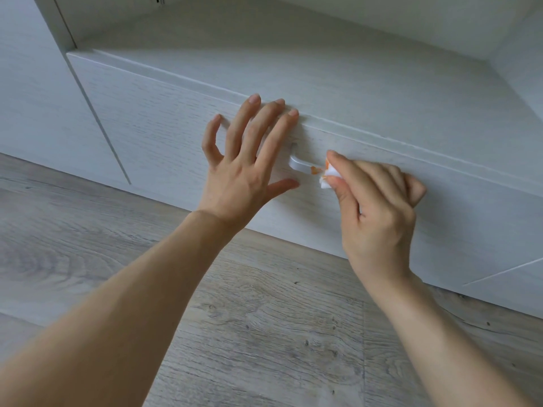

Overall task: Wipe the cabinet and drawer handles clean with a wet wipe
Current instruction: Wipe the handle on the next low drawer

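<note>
The left hand (244, 160) lies spread, fingers straight, against the white drawer front (164, 136), its fingertips near the drawer's top edge, covering the left part of the handle (299, 165). At its 3 o'clock, the right hand (379, 207) pinches a crumpled white wet wipe (329, 179) between thumb and fingers, pressing it against the handle beside an orange smear (314, 170). Grey wood-grain floor (264, 318) fills the 6 o'clock area.

Both my forearms are bare, no sleeves reaching into view. My left hand (244, 168) and right hand (379, 207) wear nothing: no rings, watch or gloves. My fingers (266, 124) have short, unpainted nails.
</note>
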